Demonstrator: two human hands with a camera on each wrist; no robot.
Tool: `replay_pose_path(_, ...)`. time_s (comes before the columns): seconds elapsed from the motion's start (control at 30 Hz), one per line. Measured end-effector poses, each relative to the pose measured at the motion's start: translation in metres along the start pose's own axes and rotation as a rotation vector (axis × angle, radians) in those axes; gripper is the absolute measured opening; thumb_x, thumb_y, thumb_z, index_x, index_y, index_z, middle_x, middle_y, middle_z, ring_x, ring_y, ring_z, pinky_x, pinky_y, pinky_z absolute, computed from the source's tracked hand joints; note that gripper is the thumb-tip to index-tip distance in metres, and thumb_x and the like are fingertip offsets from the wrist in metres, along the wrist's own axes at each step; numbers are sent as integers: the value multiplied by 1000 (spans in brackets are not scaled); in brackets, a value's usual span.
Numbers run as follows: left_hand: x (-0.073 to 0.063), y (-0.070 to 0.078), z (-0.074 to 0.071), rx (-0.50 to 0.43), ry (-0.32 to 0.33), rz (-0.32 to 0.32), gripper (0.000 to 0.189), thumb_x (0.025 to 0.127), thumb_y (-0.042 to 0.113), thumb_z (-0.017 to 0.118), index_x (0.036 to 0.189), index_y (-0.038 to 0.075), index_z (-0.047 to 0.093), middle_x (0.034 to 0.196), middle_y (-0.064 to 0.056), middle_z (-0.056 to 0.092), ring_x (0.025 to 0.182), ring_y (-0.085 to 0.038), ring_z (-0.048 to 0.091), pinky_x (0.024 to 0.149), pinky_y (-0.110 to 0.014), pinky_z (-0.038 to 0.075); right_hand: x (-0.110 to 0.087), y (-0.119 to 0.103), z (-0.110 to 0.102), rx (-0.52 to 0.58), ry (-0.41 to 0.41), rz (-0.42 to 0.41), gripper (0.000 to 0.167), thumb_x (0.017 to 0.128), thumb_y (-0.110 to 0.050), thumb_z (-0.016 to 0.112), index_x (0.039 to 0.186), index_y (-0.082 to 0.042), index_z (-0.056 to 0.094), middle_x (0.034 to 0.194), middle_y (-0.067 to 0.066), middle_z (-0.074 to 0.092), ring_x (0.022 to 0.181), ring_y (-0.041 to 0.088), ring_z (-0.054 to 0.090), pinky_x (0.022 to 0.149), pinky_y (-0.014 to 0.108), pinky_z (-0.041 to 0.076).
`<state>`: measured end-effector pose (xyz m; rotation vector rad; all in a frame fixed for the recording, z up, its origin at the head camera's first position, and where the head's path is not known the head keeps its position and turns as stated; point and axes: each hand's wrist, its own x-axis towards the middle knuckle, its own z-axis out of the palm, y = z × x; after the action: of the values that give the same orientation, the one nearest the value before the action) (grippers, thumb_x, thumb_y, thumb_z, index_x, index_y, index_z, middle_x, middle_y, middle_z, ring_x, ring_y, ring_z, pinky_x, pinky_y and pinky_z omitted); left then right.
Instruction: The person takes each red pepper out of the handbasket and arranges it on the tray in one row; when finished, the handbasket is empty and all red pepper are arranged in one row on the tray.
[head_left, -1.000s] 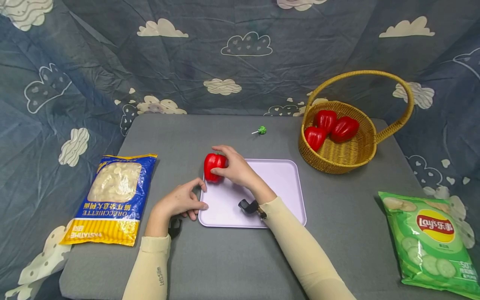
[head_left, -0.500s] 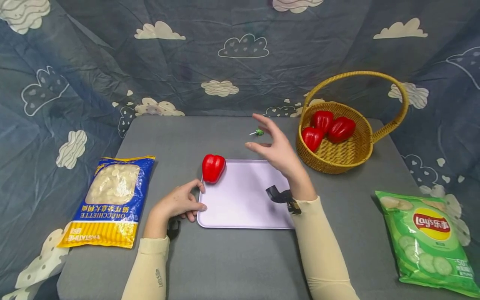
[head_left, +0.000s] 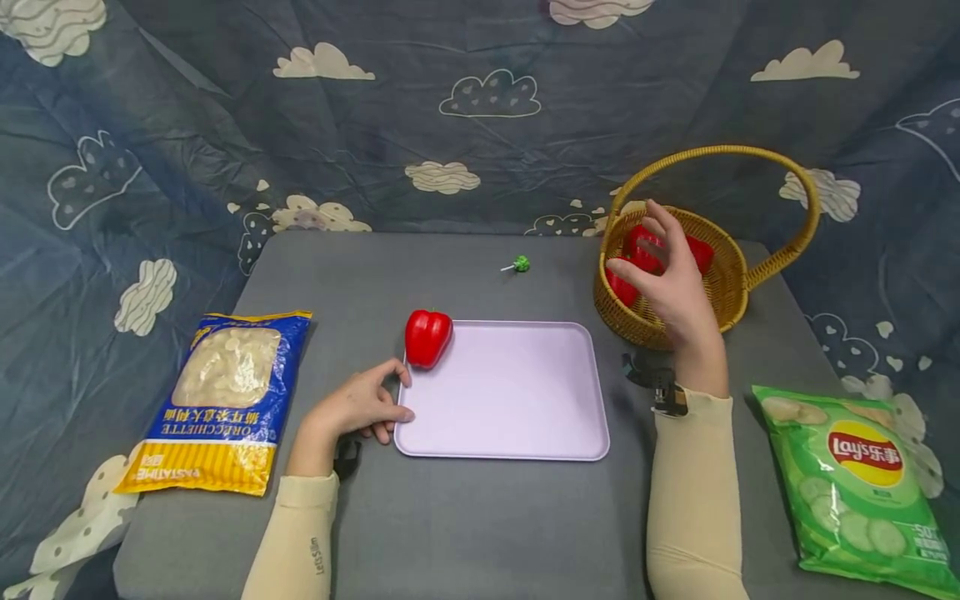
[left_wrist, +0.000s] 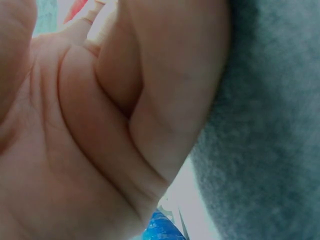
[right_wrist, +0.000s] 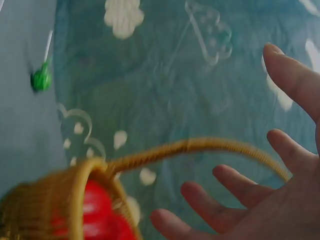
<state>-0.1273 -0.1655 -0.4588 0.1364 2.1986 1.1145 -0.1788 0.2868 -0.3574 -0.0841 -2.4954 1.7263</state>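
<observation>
"How does the right hand (head_left: 675, 287) stand?"

"Empty, fingers spread, thumb held well away, covering part of the round golden wicker basket (head_left: 626, 321) and the glossy red bell peppers (head_left: 622, 289) inside."

"How should this reach be done?"

"I'd keep the palm below the arched wicker handle (head_left: 716, 151), clear the rim, then wrap one pepper by its broad sides; that smooth skin could slip."

"And the left hand (head_left: 356, 404)?"

"Thumb and forefinger are at the left rim of the lilac rectangular tray (head_left: 510, 392); whether they pinch it, I can't tell. Light, steady contact should suffice."

"Beyond that?"

"A single upright red pepper (head_left: 428, 337) at the tray's far left corner, a small green lollipop (head_left: 521, 264) behind, a blue-and-yellow plastic pasta bag (head_left: 225, 400) leftward, a green crisp bag (head_left: 862, 467) rightward."
</observation>
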Motion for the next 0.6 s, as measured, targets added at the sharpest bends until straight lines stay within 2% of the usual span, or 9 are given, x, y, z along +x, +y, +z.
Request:
replay_pose_path(0.2, -1, 0, 0, 10, 4, -10, 46, 91, 23, 84, 126, 23, 54, 72, -8, 70, 54, -20, 69, 52, -28, 50, 17, 31, -16, -27, 40, 108, 99, 95, -39, 80, 166, -49, 12, 179, 5, 16, 163, 40, 21, 123, 64, 37)
replay_pose_path(0.4, -1, 0, -2, 15, 0, -12, 46, 91, 24, 84, 125, 23, 54, 72, -9, 71, 54, -21, 70, 52, -28, 49, 31, 56, -17, -23, 1, 173, 107, 94, -39, 80, 168, -45, 4, 180, 10, 7, 165, 43, 13, 126, 65, 32)
replay_pose_path(0.6, 0, 0, -1, 3, -2, -9, 46, 91, 24, 84, 125, 23, 54, 72, -9, 70, 54, -21, 69, 52, -28, 49, 37, 69, -15, -34, -16, 206, 108, 94, -40, 80, 169, -42, 1, 180, 13, 3, 166, 43, 9, 126, 67, 28)
